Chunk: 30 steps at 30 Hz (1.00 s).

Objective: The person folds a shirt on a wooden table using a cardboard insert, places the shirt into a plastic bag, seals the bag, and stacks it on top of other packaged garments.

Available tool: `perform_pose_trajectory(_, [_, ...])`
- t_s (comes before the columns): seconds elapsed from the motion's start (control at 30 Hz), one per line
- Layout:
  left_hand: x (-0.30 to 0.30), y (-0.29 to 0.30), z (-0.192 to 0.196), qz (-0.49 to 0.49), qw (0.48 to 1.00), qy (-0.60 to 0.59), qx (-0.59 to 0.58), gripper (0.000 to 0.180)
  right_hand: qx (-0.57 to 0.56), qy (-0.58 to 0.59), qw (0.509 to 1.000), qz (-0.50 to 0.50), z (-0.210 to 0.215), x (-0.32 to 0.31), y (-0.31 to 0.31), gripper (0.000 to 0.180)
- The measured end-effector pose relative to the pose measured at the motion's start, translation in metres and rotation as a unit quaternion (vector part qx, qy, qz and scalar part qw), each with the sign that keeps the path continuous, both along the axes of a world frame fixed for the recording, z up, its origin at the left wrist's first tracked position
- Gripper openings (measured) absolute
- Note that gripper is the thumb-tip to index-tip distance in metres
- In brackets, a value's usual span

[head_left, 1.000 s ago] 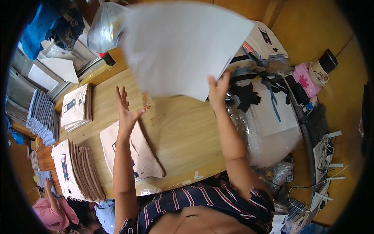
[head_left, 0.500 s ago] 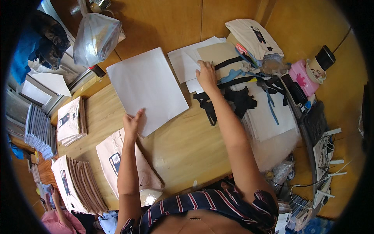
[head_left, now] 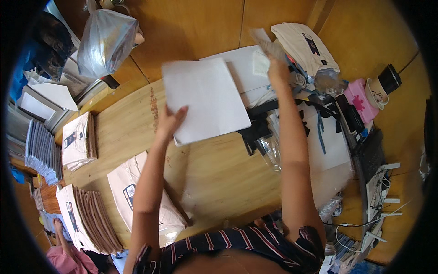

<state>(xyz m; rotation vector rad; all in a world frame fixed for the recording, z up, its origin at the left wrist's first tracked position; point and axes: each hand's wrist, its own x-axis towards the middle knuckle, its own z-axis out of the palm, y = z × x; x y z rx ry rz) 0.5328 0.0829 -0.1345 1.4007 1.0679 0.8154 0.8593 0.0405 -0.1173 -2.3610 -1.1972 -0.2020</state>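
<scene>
My left hand (head_left: 171, 122) grips the near left edge of a stack of white paper sheets (head_left: 205, 100), thumb on top. The stack is slightly blurred and tilted above the wooden table. Farther right, my right hand (head_left: 278, 73) holds up a beige board (head_left: 267, 43), seen nearly edge-on and smeared by motion; its fingers are partly hidden. Below it lie more white sheets (head_left: 244, 68) at the back of the table. Black fabric strips (head_left: 262, 130) and blue strips (head_left: 320, 132) lie beside my right forearm.
Folded cream shirts lie in a near-left stack (head_left: 93, 219), a far-left stack (head_left: 80, 141) and by my left forearm (head_left: 130, 182). Another shirt (head_left: 305, 48) is at the back right. A plastic bag (head_left: 107, 43) hangs upper left. A pink box (head_left: 360, 100) and cup (head_left: 378, 93) stand right.
My left hand has moved the white sheets to the right. My right hand has lifted the beige board off the back pile, uncovering white sheets and clear plastic.
</scene>
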Motion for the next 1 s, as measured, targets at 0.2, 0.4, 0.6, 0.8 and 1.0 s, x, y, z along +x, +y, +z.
perform_pose_trajectory(0.2, [0.073, 0.114, 0.033, -0.326, 0.883, 0.274, 0.197, 0.065, 0.025, -0.047, 0.998, 0.017, 0.039, -0.012, -0.04, 0.048])
perform_pose_trajectory(0.4, [0.171, 0.127, 0.042, -0.024, 0.722, 0.341, 0.601, 0.058, 0.163, -0.196, 0.965, 0.068, -0.002, -0.041, -0.041, 0.051])
perform_pose_trajectory(0.6, [0.139, 0.117, -0.045, 0.144, 0.933, 0.066, 0.322, 0.049, -0.119, -0.15, 0.977, 0.094, -0.072, -0.045, -0.027, 0.048])
perform_pose_trajectory(0.8, [0.091, 0.049, -0.08, 0.12, 0.968, -0.03, 0.219, 0.043, 0.007, -0.026, 0.997, 0.07, -0.007, -0.064, -0.098, 0.054])
perform_pose_trajectory(1.0, [0.053, -0.036, -0.054, 0.028, 0.965, 0.006, 0.26, 0.045, -0.134, 0.092, 0.963, -0.215, 0.015, -0.098, -0.269, 0.059])
